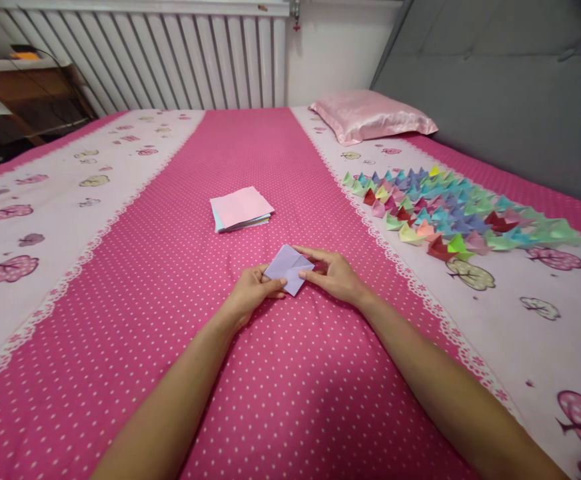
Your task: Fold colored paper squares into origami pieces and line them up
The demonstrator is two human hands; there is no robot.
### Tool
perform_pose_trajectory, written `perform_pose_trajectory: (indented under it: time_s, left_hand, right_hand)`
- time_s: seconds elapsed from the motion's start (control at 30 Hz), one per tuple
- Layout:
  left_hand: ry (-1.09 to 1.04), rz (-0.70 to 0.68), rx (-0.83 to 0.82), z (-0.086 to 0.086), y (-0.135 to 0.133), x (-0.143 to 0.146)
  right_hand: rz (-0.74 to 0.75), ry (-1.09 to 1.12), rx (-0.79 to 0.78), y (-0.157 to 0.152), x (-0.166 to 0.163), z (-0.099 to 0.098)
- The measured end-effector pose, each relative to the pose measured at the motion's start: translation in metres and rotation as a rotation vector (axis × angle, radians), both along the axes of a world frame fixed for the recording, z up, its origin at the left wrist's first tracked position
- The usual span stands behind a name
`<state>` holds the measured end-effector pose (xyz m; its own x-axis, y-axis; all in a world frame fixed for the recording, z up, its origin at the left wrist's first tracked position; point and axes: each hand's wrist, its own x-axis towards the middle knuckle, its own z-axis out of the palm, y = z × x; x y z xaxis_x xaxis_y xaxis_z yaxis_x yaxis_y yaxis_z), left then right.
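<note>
A partly folded lavender paper square [287,267] lies on the pink dotted bedspread [250,373] in front of me. My left hand [252,293] pinches its left lower edge, fingers closed on it. My right hand [331,273] presses on its right side, with the index finger stretched along the upper edge and the thumb beneath. A stack of square papers [241,208], pink sheet on top, sits a little farther away.
Several folded paper shapes in many colours [445,210] are lined up in rows on the right of the bed. A pink satin pillow [370,115] lies at the far right by a grey headboard [495,87]. A white radiator [160,57] stands behind.
</note>
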<state>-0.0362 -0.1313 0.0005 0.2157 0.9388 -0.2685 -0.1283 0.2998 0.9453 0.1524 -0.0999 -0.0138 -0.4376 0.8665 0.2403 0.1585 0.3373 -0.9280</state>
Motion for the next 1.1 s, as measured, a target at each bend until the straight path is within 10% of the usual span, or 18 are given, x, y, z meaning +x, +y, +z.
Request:
perform_pose_trajectory:
  time_s: [1.1]
  left_hand:
    - [-0.071, -0.151, 0.107, 0.002, -0.007, 0.005]
  right_hand:
    - [-0.069, 0.189, -0.105, 0.001, -0.003, -0.004]
